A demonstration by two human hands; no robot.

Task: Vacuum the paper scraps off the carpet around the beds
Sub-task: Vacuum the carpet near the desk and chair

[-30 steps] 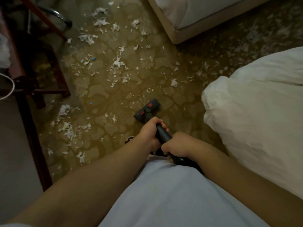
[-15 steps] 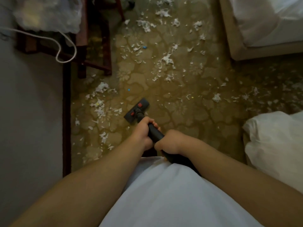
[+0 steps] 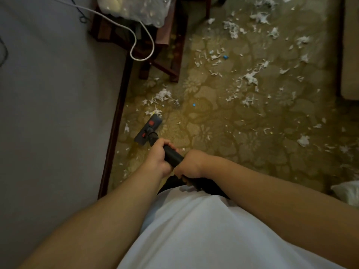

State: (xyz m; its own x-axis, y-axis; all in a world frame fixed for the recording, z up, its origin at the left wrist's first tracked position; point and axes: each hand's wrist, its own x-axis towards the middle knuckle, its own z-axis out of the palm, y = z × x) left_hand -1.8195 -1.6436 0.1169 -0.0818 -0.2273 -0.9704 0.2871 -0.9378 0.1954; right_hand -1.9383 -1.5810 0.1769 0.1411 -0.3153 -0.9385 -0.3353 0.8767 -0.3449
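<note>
A grey wall is running down the left of a patterned carpet, with a bed edging in at far right and a wooden desk standing by the wall, a white cable dangling across it. A person is holding a black vacuum tube, both grips wrapping it, the left grip ahead of the right grip. The vacuum head is sitting flat on the carpet near the wall, its far end just beside paper scraps, with more lying scattered towards the bed.

Grey wall, dark baseboard, patterned carpet, perhaps a wooden table.
</note>
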